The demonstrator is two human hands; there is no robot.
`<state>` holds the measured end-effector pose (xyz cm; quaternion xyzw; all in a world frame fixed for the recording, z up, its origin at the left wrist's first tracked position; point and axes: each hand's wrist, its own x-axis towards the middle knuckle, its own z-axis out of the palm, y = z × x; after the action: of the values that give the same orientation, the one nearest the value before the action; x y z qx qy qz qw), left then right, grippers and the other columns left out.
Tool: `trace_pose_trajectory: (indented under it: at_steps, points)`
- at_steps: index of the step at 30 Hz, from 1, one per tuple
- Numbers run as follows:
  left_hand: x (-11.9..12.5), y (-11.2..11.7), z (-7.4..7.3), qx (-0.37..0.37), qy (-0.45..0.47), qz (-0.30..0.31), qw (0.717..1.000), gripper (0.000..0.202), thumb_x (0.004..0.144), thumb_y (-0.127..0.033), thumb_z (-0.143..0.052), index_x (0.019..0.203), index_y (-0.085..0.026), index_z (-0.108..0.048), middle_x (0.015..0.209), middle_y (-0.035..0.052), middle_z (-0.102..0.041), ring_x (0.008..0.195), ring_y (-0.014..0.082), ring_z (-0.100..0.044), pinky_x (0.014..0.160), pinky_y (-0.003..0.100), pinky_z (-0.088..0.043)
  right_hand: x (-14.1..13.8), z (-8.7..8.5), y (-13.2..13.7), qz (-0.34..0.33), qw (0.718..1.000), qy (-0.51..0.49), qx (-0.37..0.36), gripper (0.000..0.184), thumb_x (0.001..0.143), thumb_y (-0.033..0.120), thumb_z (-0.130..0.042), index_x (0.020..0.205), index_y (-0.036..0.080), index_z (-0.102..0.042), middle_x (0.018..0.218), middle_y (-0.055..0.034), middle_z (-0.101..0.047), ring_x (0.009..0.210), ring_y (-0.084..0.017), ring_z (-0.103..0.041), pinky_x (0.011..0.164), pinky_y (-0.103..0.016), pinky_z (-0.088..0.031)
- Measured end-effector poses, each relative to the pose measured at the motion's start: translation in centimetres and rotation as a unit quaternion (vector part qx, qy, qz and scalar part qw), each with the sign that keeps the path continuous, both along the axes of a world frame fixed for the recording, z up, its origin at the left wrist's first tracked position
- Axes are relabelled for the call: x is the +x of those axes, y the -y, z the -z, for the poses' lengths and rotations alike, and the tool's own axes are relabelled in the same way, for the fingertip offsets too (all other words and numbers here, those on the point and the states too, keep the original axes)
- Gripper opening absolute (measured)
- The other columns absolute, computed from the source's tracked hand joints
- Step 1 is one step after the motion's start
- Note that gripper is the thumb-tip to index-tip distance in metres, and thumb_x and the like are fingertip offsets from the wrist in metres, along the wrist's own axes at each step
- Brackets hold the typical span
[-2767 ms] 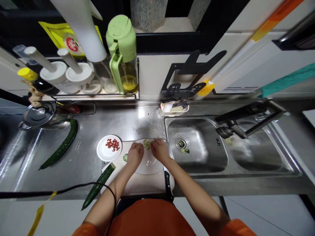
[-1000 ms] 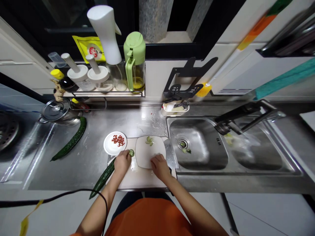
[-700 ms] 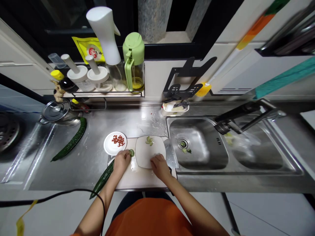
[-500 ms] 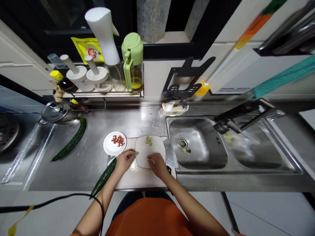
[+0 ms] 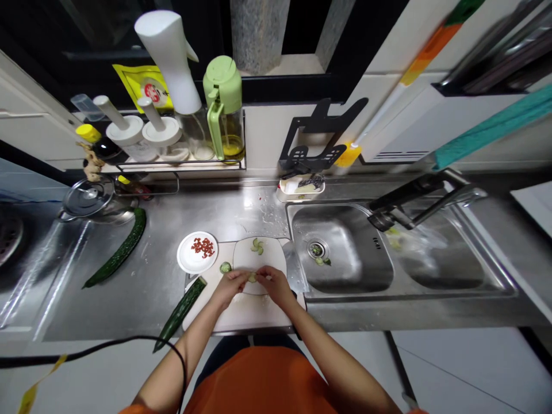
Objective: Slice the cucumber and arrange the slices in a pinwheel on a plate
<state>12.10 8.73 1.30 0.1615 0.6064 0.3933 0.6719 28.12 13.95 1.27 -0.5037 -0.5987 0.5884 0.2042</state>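
Observation:
My left hand (image 5: 233, 284) and my right hand (image 5: 273, 282) meet over the near part of a white plate (image 5: 245, 253). Between their fingertips is a thin cucumber slice (image 5: 252, 278), pinched by both. Several cucumber slices (image 5: 257, 246) lie fanned out near the plate's far rim. The plate rests on a pale cutting board (image 5: 254, 315). Left of the plate sits a cucumber piece (image 5: 225, 267). A cut cucumber (image 5: 183, 310) lies by my left forearm, its cut end on the board. A knife (image 5: 295, 267) lies to the right, its blade partly under the plate.
A small white plate (image 5: 184, 259) holds red chopped bits. Another whole cucumber (image 5: 123, 253) lies farther left, near a lidded pot (image 5: 92, 198). The sink (image 5: 345, 253) is on the right, with scraps by its drain. A black cable (image 5: 107, 340) crosses my left forearm.
My left hand has moved right to meet my right hand, bringing the slice over the plate. The cucumber piece left of the plate is now uncovered. The whole view has shifted slightly.

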Motion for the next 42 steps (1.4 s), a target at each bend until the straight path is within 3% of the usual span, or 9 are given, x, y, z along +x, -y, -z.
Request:
trace_pose_trajectory:
  at_steps: [4,11,17,21,27,34,38,42]
  points:
    - [0.7,-0.3,0.2,-0.08,0.095,-0.031,0.992,0.049,0.06,-0.056,-0.074,0.08,-0.013,-0.06,0.057,-0.0044,-0.05,0.044,0.0018,-0.037,0.045,0.017,-0.019,0.7,-0.6,-0.2,-0.004,0.999,0.007,0.033,0.016,0.074,0.033,-0.058,0.076,0.019,-0.066,0.074,-0.001,-0.064,0.073,-0.015,-0.057,0.066,-0.026,-0.04]
    - [1.3,-0.8,0.6,-0.142,0.103,0.046,0.984,0.057,0.066,-0.064,-0.066,0.092,-0.014,-0.06,0.069,0.003,-0.062,0.046,0.0052,-0.047,0.044,0.017,-0.024,1.9,-1.5,-0.5,-0.02,0.999,0.003,0.05,0.017,0.075,0.035,-0.06,0.077,0.02,-0.067,0.076,-0.0021,-0.065,0.075,-0.016,-0.057,0.063,-0.025,-0.039]
    - [1.7,-1.3,0.5,-0.132,0.189,0.017,0.973,0.038,0.068,-0.042,-0.073,0.089,-0.012,-0.063,0.069,0.0023,-0.062,0.051,0.0048,-0.05,0.046,0.016,-0.031,2.7,-1.9,-0.9,-0.039,0.998,0.004,0.053,0.018,0.076,0.037,-0.061,0.077,0.02,-0.068,0.075,-0.0017,-0.065,0.074,-0.015,-0.057,0.06,-0.024,-0.038]
    - [1.9,-1.9,0.5,-0.098,0.191,-0.01,0.977,0.036,0.064,-0.031,-0.078,0.092,-0.012,-0.068,0.07,0.0021,-0.063,0.054,0.004,-0.052,0.048,0.016,-0.032,3.2,-2.1,-1.2,-0.048,0.998,0.011,0.041,0.02,0.078,0.038,-0.06,0.078,0.02,-0.068,0.075,-0.0009,-0.065,0.071,-0.014,-0.056,0.06,-0.024,-0.038]
    - [2.3,-2.6,0.9,-0.076,0.113,-0.03,0.99,0.05,0.051,-0.03,-0.085,0.096,-0.013,-0.07,0.065,0.0005,-0.063,0.054,0.005,-0.054,0.051,0.017,-0.034,4.0,-1.9,-2.0,-0.048,0.998,0.028,0.018,0.019,0.077,0.034,-0.058,0.072,0.018,-0.066,0.067,0.0009,-0.062,0.063,-0.012,-0.051,0.059,-0.024,-0.038]
    - [3.4,-3.3,1.8,0.009,-0.054,0.023,0.998,0.029,0.057,-0.034,-0.076,0.076,-0.015,-0.066,0.064,-0.0006,-0.063,0.055,0.0084,-0.054,0.052,0.021,-0.032,5.2,-0.6,-3.7,-0.057,0.992,0.101,0.044,0.014,0.074,0.026,-0.057,0.067,0.018,-0.066,0.059,0.0021,-0.059,0.057,-0.012,-0.049,0.055,-0.023,-0.034]
    - [4.1,-3.6,2.3,0.069,-0.181,0.078,0.978,0.016,0.066,-0.03,-0.067,0.074,-0.017,-0.066,0.061,-0.0019,-0.061,0.056,0.0092,-0.051,0.057,0.022,-0.035,5.5,-0.3,-5.0,-0.094,0.973,0.185,0.102,0.013,0.075,0.023,-0.057,0.067,0.019,-0.066,0.06,0.0012,-0.06,0.059,-0.012,-0.051,0.056,-0.023,-0.032]
    - [4.9,-4.0,2.2,0.11,-0.307,0.126,0.937,0.011,0.073,-0.026,-0.06,0.078,-0.019,-0.066,0.064,-0.0021,-0.059,0.06,0.0106,-0.05,0.06,0.023,-0.037,5.1,-0.9,-6.2,-0.148,0.926,0.3,0.174,0.01,0.078,0.021,-0.057,0.077,0.021,-0.067,0.07,-0.0017,-0.065,0.072,-0.016,-0.055,0.063,-0.025,-0.032]
